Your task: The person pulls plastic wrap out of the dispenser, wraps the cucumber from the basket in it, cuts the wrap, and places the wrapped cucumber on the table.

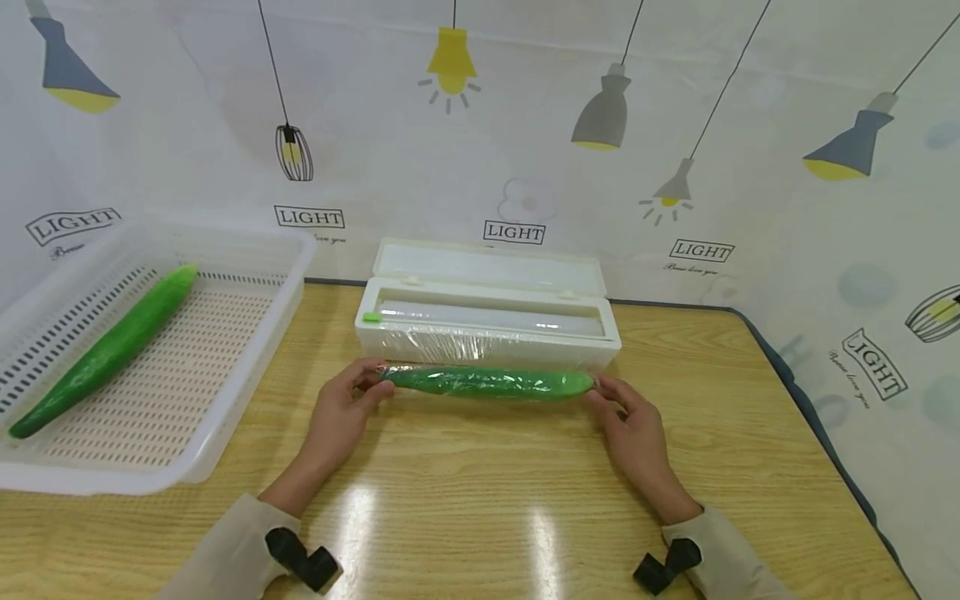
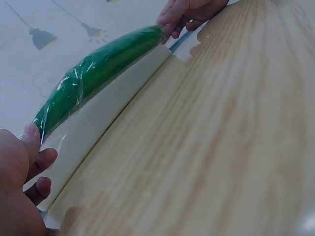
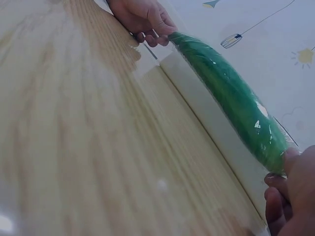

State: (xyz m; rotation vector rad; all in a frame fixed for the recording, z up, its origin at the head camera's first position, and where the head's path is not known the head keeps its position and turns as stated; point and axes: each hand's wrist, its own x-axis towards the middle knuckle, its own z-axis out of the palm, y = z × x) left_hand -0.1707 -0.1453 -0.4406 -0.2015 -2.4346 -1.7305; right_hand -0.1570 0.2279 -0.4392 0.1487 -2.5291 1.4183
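A cucumber (image 1: 487,382) wrapped in clear plastic film lies level between both hands, raised over the wooden table. At its left end my left hand (image 1: 341,412) pinches the tip between thumb and fingers. My right hand (image 1: 633,429) pinches the other end the same way. Both wrist views show the shiny film drawn close around the cucumber (image 2: 98,73). Just behind it stands a white cling film dispenser box (image 1: 487,346), its lid (image 1: 491,267) raised, with a film roll (image 1: 495,317) inside. Film hangs over the box's front wall.
To the left, a white plastic basket (image 1: 187,479) with a slotted bottom holds another cucumber (image 1: 112,358), which shows no film. A green slider (image 1: 372,317) sits at the box's left rim. Behind the wooden table (image 1: 465,500) rises a lamp-patterned backdrop (image 1: 525,108).
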